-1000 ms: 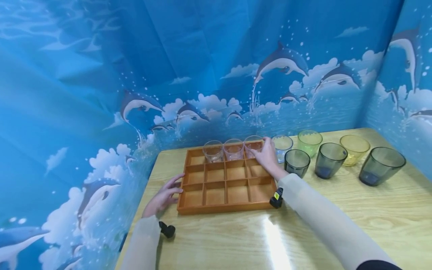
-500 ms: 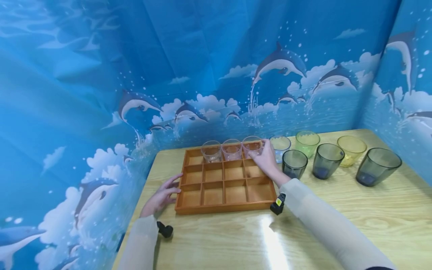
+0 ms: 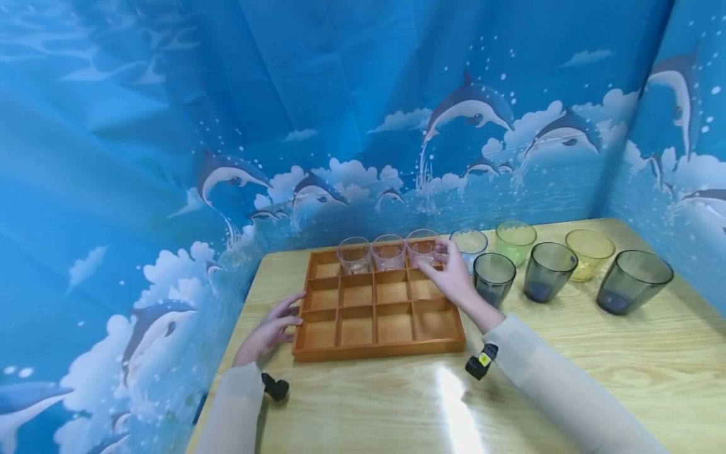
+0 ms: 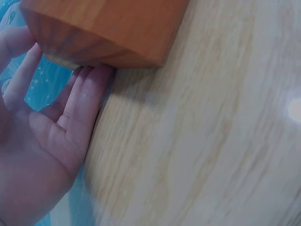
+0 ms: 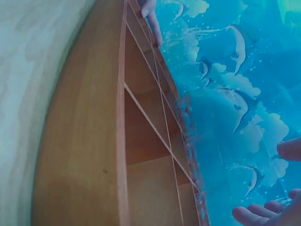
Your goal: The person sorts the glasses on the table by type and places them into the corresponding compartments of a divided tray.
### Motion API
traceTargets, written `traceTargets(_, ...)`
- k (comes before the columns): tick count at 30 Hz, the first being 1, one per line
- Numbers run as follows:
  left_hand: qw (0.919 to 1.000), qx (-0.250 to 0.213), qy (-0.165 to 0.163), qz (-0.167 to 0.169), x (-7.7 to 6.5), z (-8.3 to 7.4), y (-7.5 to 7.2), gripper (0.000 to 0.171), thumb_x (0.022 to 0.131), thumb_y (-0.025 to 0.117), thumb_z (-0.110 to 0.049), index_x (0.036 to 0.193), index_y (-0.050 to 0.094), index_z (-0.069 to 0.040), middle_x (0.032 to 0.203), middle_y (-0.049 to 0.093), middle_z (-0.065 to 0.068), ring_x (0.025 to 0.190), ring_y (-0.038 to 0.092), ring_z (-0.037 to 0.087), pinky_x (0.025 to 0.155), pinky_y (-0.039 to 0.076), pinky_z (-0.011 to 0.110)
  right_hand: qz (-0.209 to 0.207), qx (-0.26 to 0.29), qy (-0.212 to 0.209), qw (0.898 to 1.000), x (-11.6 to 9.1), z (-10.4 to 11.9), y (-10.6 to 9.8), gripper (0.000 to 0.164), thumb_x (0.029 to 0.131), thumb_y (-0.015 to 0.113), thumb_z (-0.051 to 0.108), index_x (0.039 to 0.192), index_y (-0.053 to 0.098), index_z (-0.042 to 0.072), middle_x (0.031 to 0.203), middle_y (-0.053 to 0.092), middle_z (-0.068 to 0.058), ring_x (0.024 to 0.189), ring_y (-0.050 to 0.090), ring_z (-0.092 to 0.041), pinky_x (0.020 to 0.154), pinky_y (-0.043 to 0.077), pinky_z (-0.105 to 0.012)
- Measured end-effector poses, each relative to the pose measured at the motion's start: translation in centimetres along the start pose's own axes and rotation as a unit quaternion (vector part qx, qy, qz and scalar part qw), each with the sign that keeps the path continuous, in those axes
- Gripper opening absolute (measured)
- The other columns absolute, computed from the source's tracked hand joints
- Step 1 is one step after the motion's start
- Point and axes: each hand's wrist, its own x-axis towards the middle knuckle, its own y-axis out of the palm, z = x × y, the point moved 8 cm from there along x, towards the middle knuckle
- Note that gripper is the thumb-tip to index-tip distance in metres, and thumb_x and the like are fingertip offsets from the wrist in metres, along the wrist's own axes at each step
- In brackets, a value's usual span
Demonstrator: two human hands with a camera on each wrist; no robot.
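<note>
An orange-brown wooden compartment tray (image 3: 379, 350) lies on the table. Three clear glasses stand in its back row: a colourless one (image 3: 355, 257), a pinkish one (image 3: 389, 255) in the middle, and another pinkish one (image 3: 418, 247) at the right. My right hand (image 3: 456, 280) is beside that rightmost glass, thumb and fingers spread apart; whether a fingertip still touches it cannot be told. In the right wrist view these fingers (image 5: 249, 216) hold nothing. My left hand (image 3: 272, 331) rests its extended fingers against the tray's left side, as the left wrist view also shows.
Right of the tray stand a blue-tinted glass (image 3: 469, 246), a green glass (image 3: 516, 243), a yellow glass (image 3: 591, 252) and several dark grey glasses, one (image 3: 634, 282) farthest right. A blue dolphin-print curtain (image 3: 340, 126) hangs behind the table (image 3: 539, 353).
My right hand has loosened from the rightmost pinkish glass, its fingers spreading and its wrist drawing slightly back to the right. The left hand stays at the tray's side.
</note>
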Motion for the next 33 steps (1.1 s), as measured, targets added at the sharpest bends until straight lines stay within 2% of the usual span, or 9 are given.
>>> traceTargets(4, 1.0, 0.006, 0.001, 0.005, 0.0, 0.0, 0.0, 0.06, 0.089, 0.058, -0.013, 0.141, 0.037, -0.034, 0.148, 0.022, 0.009, 0.124, 0.034, 0.033, 0.087, 0.042, 0.046, 0.008, 0.003, -0.006, 1.0, -1.1, 0.5, -0.5, 0.062, 0.086, 0.066, 0.022, 0.136, 0.034, 0.003, 0.13, 0.043, -0.02, 0.115, 0.047, -0.037, 0.087, 0.044, -0.048)
traceTargets(7, 0.9999, 0.009, 0.003, 0.006, 0.0, 0.0, 0.0, 0.06, 0.089, 0.058, -0.013, 0.141, 0.037, -0.034, 0.148, 0.021, 0.01, 0.124, 0.033, 0.034, 0.088, 0.042, 0.046, 0.012, 0.013, -0.027, 0.999, -2.0, 1.1, -0.9, 0.06, 0.087, 0.066, 0.021, 0.135, 0.037, 0.002, 0.128, 0.046, -0.018, 0.114, 0.048, -0.038, 0.088, 0.043, -0.048)
traceTargets(12, 1.0, 0.008, 0.003, 0.003, 0.0, 0.0, 0.0, 0.06, 0.089, 0.058, -0.014, 0.142, 0.037, -0.033, 0.148, 0.021, 0.009, 0.124, 0.033, 0.034, 0.087, 0.042, 0.046, 0.0, 0.015, -0.087, 0.996, -3.4, 2.2, -2.0, 0.052, 0.087, 0.066, 0.017, 0.13, 0.043, 0.0, 0.119, 0.052, -0.017, 0.107, 0.052, -0.037, 0.085, 0.046, -0.043)
traceTargets(16, 1.0, 0.002, 0.005, 0.004, -0.1, -0.1, 0.1, 0.06, 0.09, 0.057, -0.012, 0.142, 0.036, -0.031, 0.149, 0.02, 0.01, 0.125, 0.032, 0.034, 0.087, 0.042, 0.046, -0.032, 0.013, -0.151, 0.988, -5.0, 4.1, -3.3, 0.044, 0.084, 0.066, 0.004, 0.123, 0.048, -0.005, 0.11, 0.057, -0.019, 0.099, 0.056, -0.036, 0.08, 0.048, -0.04)
traceTargets(18, 1.0, 0.0, 0.005, 0.004, 0.0, -0.1, 0.1, 0.06, 0.09, 0.057, -0.012, 0.142, 0.036, -0.032, 0.149, 0.02, 0.009, 0.125, 0.032, 0.034, 0.087, 0.042, 0.046, -0.054, 0.003, -0.183, 0.982, -5.9, 5.2, -4.0, 0.042, 0.081, 0.067, -0.003, 0.119, 0.05, -0.009, 0.106, 0.059, -0.021, 0.095, 0.058, -0.031, 0.078, 0.049, -0.033)
traceTargets(22, 0.9999, -0.007, 0.006, 0.005, 0.0, -0.1, 0.1, 0.059, 0.091, 0.056, -0.011, 0.143, 0.036, -0.031, 0.148, 0.021, 0.01, 0.122, 0.035, 0.033, 0.083, 0.045, 0.043, -0.096, -0.013, -0.229, 0.969, -7.4, 6.5, -5.6, 0.039, 0.076, 0.066, -0.013, 0.112, 0.053, -0.013, 0.101, 0.06, -0.022, 0.089, 0.058, -0.011, 0.075, 0.048, -0.019)
traceTargets(25, 0.9998, -0.01, 0.009, 0.011, -0.1, -0.1, 0.2, 0.06, 0.092, 0.055, -0.011, 0.144, 0.033, -0.03, 0.149, 0.02, 0.012, 0.119, 0.036, 0.033, 0.08, 0.046, 0.042, -0.124, -0.019, -0.25, 0.96, -8.1, 6.4, -6.8, 0.041, 0.073, 0.065, -0.018, 0.112, 0.052, -0.015, 0.101, 0.059, -0.023, 0.089, 0.056, -0.001, 0.074, 0.047, -0.017)
traceTargets(27, 0.9998, -0.01, 0.011, 0.014, -0.1, -0.2, 0.2, 0.06, 0.092, 0.054, -0.011, 0.145, 0.032, -0.03, 0.149, 0.019, 0.012, 0.119, 0.036, 0.033, 0.079, 0.046, 0.041, -0.142, -0.02, -0.259, 0.955, -8.4, 6.1, -7.7, 0.044, 0.072, 0.065, -0.021, 0.113, 0.05, -0.017, 0.102, 0.058, -0.023, 0.09, 0.056, 0.001, 0.075, 0.047, -0.018)
traceTargets(33, 0.9998, -0.01, 0.013, 0.012, -0.1, -0.1, 0.2, 0.06, 0.091, 0.056, -0.011, 0.144, 0.034, -0.03, 0.149, 0.02, 0.011, 0.122, 0.034, 0.032, 0.081, 0.046, 0.041, -0.197, -0.031, -0.264, 0.944, -8.3, 2.9, -10.2, 0.057, 0.065, 0.068, -0.024, 0.118, 0.047, -0.017, 0.108, 0.055, -0.025, 0.1, 0.053, -0.008, 0.08, 0.043, -0.015)
